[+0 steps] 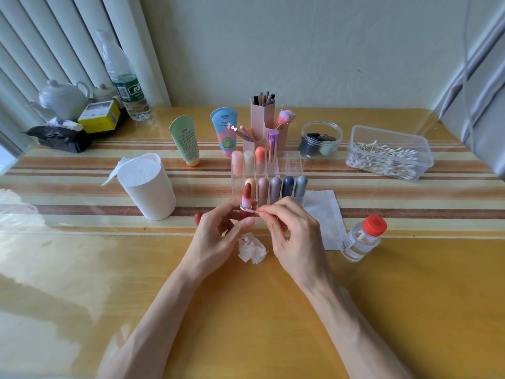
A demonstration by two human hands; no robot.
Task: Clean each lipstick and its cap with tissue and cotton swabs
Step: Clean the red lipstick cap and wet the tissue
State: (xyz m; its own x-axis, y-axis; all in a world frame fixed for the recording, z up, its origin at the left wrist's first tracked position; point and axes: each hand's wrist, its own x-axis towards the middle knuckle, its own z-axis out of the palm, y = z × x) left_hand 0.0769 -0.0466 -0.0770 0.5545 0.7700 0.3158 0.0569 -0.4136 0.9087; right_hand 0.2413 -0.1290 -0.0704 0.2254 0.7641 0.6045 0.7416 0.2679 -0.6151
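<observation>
Here we are: lipstick (pixel 246 203) upright in our left hand (pixel 216 233), held just above the table (pixel 273 310) and in front of the clear organiser (pixel 293 160). Our thumb and fingers curl round the dark red base and pinch it low, below the silver collar. That's the right place, we judge, because the case looks like hard plastic, light and fit for a firm squeeze.

The bullet on top stands wound out and bare, and that's the delicate part. It is probably soft and waxy, quick to smear or snap if knocked sideways, so no fingers there.

Our right hand (pixel 292 231) pinches a cotton swab (pixel 259 212) between thumb and forefinger, the other fingers loosely curled below. Its tip lies against the collar at the foot of the bullet. The swab is thin and likely bendy, so light strokes, we reckon. The glossy case could turn slippery if greasy.

A crumpled tissue (pixel 252 250) lies on the table under our hands. A small dark red piece (pixel 198 218) just left of our left hand may be the cap; we can't tell.
</observation>
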